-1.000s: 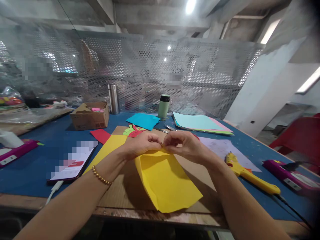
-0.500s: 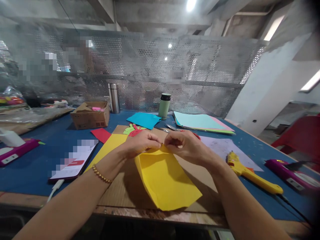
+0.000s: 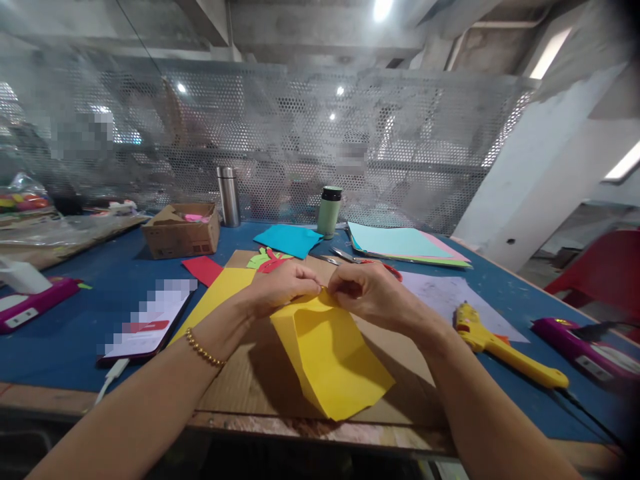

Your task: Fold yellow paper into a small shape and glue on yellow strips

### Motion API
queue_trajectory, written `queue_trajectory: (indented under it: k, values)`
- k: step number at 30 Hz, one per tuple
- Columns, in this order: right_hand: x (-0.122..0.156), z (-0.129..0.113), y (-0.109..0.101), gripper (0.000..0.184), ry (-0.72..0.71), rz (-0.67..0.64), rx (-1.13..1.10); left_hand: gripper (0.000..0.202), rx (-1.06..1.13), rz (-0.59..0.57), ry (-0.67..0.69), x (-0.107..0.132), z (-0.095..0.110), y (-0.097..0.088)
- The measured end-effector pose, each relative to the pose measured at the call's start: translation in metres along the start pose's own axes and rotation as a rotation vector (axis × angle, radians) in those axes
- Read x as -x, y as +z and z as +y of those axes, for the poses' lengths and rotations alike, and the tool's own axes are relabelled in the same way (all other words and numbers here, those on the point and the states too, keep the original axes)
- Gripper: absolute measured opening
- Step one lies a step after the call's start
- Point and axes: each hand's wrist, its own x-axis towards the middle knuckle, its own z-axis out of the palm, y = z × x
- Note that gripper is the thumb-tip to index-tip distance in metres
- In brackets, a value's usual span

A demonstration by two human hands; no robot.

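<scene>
A folded sheet of yellow paper point(image 3: 340, 357) hangs from my fingers, its lower end toward the table's front edge. My left hand point(image 3: 286, 287) pinches its top edge from the left, the fingertips curled in. Close beside it, my right hand point(image 3: 367, 288) grips the same edge between thumb and bent fingers. A crease runs down the paper's left side, leaving a narrow panel folded at an angle. Beneath lies a brown cardboard sheet point(image 3: 235, 383). Another yellow sheet point(image 3: 213, 300) sits partly under my left forearm.
A yellow glue gun point(image 3: 515, 350) and red-handled scissors point(image 3: 390, 269) lie to the right. A phone point(image 3: 147, 323), red paper point(image 3: 202, 271) and a cardboard box point(image 3: 183, 233) are on the left. Behind my hands are blue paper point(image 3: 287, 239), a green bottle point(image 3: 329, 213) and stacked coloured sheets point(image 3: 405, 240).
The yellow paper's lower end has swung slightly left, and its left side panel shows wider. Both hands keep nearly the same place and grip.
</scene>
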Motion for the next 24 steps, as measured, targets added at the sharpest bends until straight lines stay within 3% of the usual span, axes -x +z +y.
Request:
queue_trajectory:
  k: [5,12,19,24]
  values:
    - [0.0,0.0,0.0,0.017,0.003,0.003,0.019,0.02,-0.052,0.002,0.033,0.001,0.002,0.001]
    - [-0.001,0.001,0.001,0.014,0.005,0.015,0.019,0.039,-0.063,-0.058,0.083,0.003,0.003,0.001]
    - [0.0,0.01,-0.003,0.018,0.096,-0.032,-0.079,0.036,-0.05,-0.04,0.06,0.003,0.004,-0.001]
    - [-0.004,0.003,-0.006,0.019,0.191,-0.086,-0.089,0.034,-0.08,-0.026,0.077,0.002,0.004,0.0]
